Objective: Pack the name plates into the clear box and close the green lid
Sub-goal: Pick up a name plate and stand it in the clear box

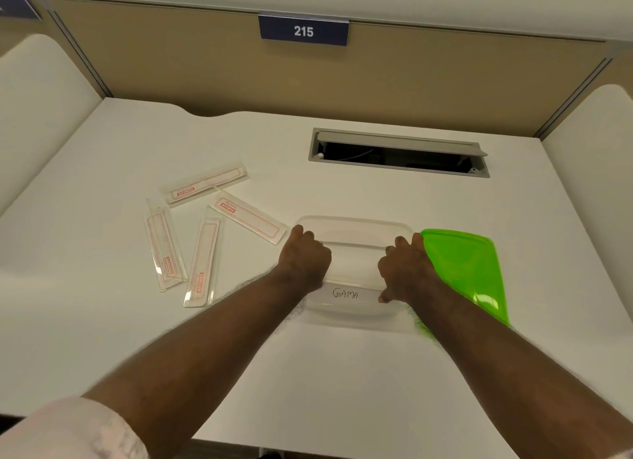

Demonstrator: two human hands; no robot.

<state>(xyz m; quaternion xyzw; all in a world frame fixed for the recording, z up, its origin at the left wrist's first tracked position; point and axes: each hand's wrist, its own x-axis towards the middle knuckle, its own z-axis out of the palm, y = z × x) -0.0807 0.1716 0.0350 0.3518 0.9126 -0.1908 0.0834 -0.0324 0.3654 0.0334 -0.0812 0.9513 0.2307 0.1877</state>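
Observation:
A clear plastic box (352,234) with "GAMA" written on its near wall stands open on the white desk. My left hand (303,258) grips its left rim and my right hand (406,270) grips its right rim. The box looks empty. The green lid (469,266) lies flat on the desk just right of the box, partly under my right forearm. Several clear name plates with red print lie scattered left of the box; the nearest one (250,217) ends close to my left hand, and others (202,256) (164,249) (205,184) lie farther left.
A grey cable hatch (399,152) is open in the desk (342,373) behind the box. Beige partition walls close the desk at the back and sides, with a blue "215" sign (303,31) on the back one.

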